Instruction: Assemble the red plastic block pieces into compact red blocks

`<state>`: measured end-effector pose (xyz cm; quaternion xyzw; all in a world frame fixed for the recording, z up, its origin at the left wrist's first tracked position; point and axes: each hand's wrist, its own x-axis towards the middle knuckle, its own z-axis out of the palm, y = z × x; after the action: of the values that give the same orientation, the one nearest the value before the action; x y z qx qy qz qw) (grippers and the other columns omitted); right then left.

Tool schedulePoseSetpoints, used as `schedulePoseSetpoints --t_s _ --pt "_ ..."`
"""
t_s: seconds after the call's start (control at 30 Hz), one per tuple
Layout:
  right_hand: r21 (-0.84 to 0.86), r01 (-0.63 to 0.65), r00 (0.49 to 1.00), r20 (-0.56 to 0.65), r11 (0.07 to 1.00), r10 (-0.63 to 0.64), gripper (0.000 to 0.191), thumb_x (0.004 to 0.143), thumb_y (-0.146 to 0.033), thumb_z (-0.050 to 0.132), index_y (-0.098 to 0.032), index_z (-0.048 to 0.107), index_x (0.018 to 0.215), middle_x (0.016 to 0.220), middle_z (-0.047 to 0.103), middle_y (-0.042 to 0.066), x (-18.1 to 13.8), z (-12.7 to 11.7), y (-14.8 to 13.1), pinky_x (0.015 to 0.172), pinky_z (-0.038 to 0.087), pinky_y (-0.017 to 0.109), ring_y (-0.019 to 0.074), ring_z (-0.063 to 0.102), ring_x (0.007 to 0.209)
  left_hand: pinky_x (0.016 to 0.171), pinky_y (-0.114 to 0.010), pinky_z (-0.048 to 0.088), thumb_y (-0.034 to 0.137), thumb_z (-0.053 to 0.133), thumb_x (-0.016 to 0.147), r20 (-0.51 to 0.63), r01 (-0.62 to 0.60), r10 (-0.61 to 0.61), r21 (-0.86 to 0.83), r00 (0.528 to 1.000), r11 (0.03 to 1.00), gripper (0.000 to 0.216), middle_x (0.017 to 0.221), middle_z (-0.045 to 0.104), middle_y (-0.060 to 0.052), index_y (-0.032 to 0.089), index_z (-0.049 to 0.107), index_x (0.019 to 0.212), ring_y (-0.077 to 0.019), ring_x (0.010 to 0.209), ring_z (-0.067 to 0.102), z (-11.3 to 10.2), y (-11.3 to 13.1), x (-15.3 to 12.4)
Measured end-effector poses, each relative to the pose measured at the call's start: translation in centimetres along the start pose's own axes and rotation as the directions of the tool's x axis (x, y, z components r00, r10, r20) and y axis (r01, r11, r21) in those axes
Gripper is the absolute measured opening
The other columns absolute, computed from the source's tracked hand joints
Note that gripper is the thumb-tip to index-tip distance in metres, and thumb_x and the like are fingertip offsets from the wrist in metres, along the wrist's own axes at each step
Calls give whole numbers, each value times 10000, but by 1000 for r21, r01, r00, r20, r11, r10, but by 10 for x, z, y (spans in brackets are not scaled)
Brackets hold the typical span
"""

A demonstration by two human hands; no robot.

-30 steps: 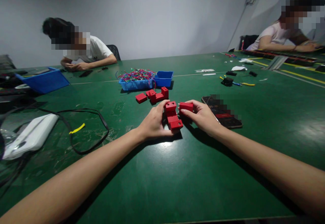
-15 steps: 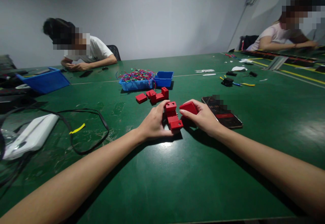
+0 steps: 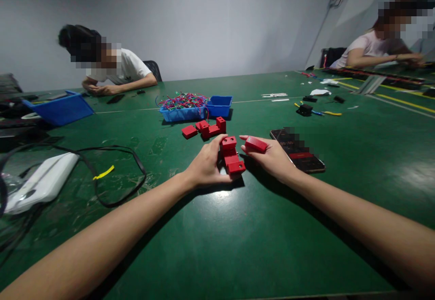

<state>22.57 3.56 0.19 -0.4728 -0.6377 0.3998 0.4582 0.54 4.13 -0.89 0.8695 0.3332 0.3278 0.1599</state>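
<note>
My left hand [image 3: 208, 164] grips a red block [image 3: 232, 156] with raised, holed ends and a lower middle, thumb and fingers on its two ends. Just to the right, my right hand [image 3: 272, 157] holds a small red flat piece [image 3: 255, 144] between thumb and fingers, apart from the block. Beyond my left hand, a similar red holed block [image 3: 213, 129] and a loose red flat piece [image 3: 189, 132] lie on the green table [image 3: 238, 245].
A blue bin [image 3: 183, 115] piled with coloured wires adjoins a second blue bin [image 3: 219, 106]. A phone [image 3: 299, 151] lies beside my right hand. Black cable [image 3: 136, 155] loops near a white device [image 3: 42, 182] at left. Two people sit across the table.
The flat piece in my right hand has turned, now showing a narrower side, and the right fingers have shifted around it. My left hand and its block have stayed still.
</note>
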Motion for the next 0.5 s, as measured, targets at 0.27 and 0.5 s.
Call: schedulePoseSetpoints --t_s 0.27,0.5 --pt "-53 64 994 90 997 -59 493 749 -188 640 -189 690 1239 968 740 54 1 -2 4 818 525 357 200 665 825 1080 -548 437 416 822 649 2 -5 5 -3 1000 1000 993 1401 526 -206 171 269 1436 -367 1280 542 0 0 1" --pt "-10 -20 990 139 1000 21 546 670 -154 684 -187 632 1212 884 710 14 3 -7 3 770 514 313 168 647 770 1064 -548 440 422 820 645 4 19 -19 4 1000 1000 1009 1383 535 -183 207 260 1456 -366 1254 555 1 1 0"
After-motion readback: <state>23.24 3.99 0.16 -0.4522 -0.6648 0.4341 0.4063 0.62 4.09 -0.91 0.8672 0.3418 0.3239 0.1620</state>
